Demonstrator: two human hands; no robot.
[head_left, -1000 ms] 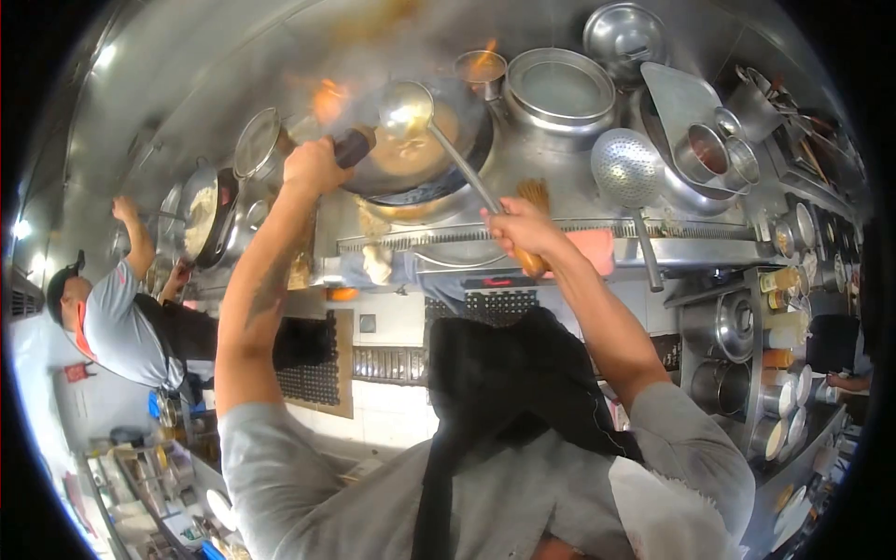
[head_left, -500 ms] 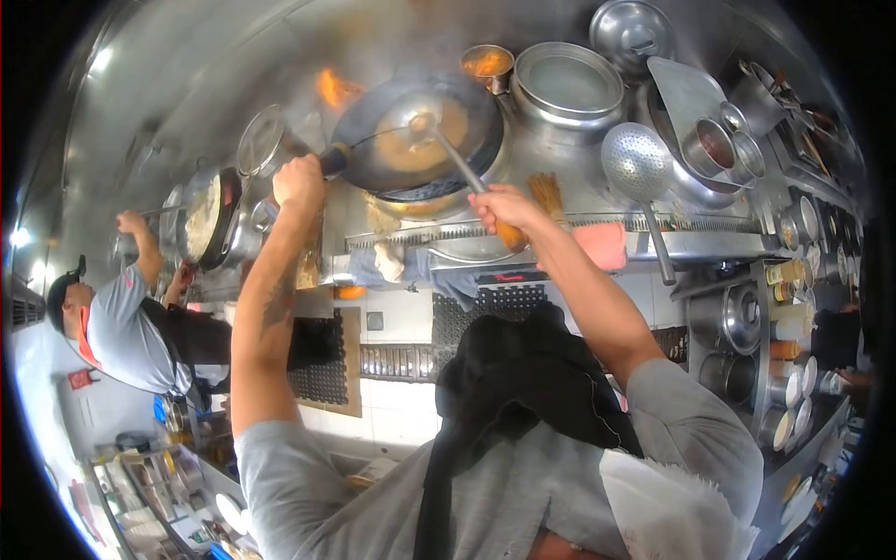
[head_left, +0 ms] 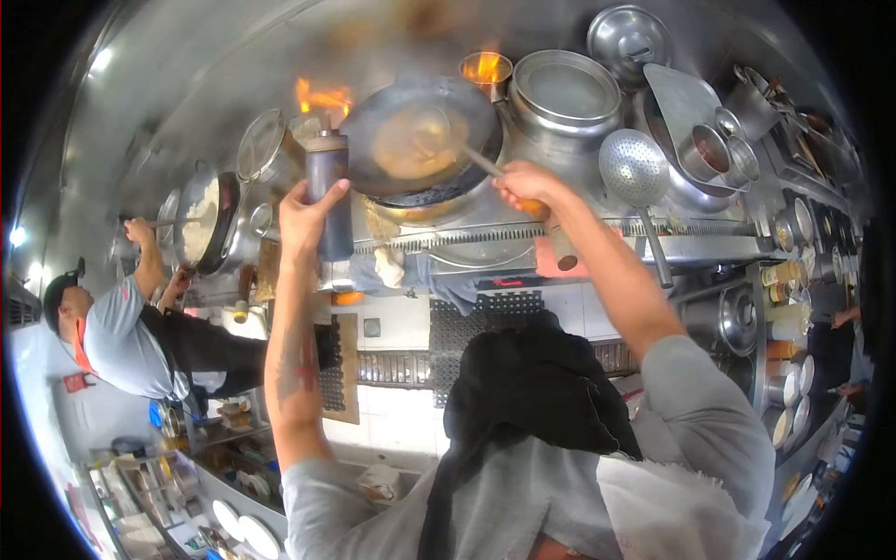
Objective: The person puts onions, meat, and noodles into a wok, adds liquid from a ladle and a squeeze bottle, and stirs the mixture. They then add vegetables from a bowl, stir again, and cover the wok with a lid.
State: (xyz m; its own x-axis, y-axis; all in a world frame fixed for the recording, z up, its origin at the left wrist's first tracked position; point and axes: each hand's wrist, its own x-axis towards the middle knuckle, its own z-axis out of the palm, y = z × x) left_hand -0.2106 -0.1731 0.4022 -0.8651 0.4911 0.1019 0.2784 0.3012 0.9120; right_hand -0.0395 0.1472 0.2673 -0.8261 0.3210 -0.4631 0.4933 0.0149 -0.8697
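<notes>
My left hand is closed around a dark squeeze bottle, held upright left of the wok. My right hand grips the wooden handle of a ladle. The ladle's bowl rests in brown liquid inside the black wok, partly blurred by steam. Just under my right wrist is a bamboo brush, largely covered by the hand and arm.
Flames rise behind the bottle and at a small pot. A large steel pot, a perforated skimmer and a pink cloth lie to the right. A co-worker cooks at another wok on the left.
The squeeze bottle has gone from tilted over the wok, with a thin dark stream, to upright at its left. My right hand and the ladle have shifted slightly right.
</notes>
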